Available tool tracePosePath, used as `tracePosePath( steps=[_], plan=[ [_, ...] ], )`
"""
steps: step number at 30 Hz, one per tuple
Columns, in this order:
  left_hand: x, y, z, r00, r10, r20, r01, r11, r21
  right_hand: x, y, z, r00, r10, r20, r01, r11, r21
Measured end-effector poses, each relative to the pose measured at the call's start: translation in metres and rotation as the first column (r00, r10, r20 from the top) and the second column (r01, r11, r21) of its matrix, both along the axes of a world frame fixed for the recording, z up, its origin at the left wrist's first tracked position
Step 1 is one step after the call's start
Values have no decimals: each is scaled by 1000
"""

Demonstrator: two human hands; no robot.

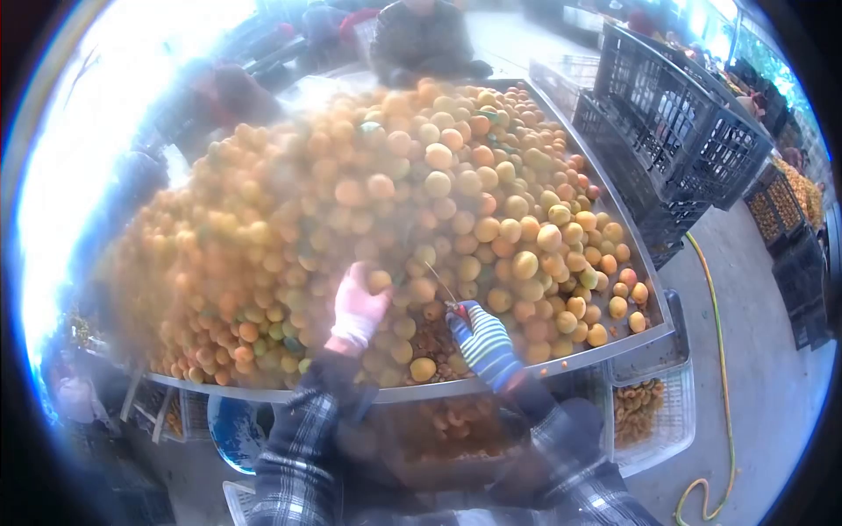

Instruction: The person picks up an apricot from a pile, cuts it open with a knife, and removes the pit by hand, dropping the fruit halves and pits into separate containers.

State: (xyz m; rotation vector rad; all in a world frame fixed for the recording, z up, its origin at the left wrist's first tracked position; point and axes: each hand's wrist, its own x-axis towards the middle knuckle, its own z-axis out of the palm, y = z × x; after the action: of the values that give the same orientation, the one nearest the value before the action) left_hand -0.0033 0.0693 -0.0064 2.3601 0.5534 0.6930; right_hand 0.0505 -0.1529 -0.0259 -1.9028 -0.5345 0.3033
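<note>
A large heap of apricots (438,184) covers a metal-edged table (561,358). My left hand (358,305), in a pale glove, is closed on a single apricot (379,280) above the heap's near side. My right hand (485,344) wears a glove striped blue, white and yellow-green. Its fingers are wrapped round a thin pointed tool (441,280) with a reddish handle, and the slim metal part points up and left. Small brown pits or scraps (431,338) lie between my hands near the table edge. Haze blurs the left part of the view.
Black plastic crates (667,105) are stacked at the right. A white basket (653,421) with apricot-coloured pieces stands below the table's right corner. A yellow-green hose (721,351) runs along the floor. Another person (421,39) sits across the table. A blue tub (235,434) is at lower left.
</note>
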Motion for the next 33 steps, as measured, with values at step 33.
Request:
tracePosePath(
  steps=[33],
  plan=[
    [-48, -85, 2, 887, -151, 436, 440, -11, -898, -19, 4, 15, 973, 124, 193, -135, 990, 47]
  ],
)
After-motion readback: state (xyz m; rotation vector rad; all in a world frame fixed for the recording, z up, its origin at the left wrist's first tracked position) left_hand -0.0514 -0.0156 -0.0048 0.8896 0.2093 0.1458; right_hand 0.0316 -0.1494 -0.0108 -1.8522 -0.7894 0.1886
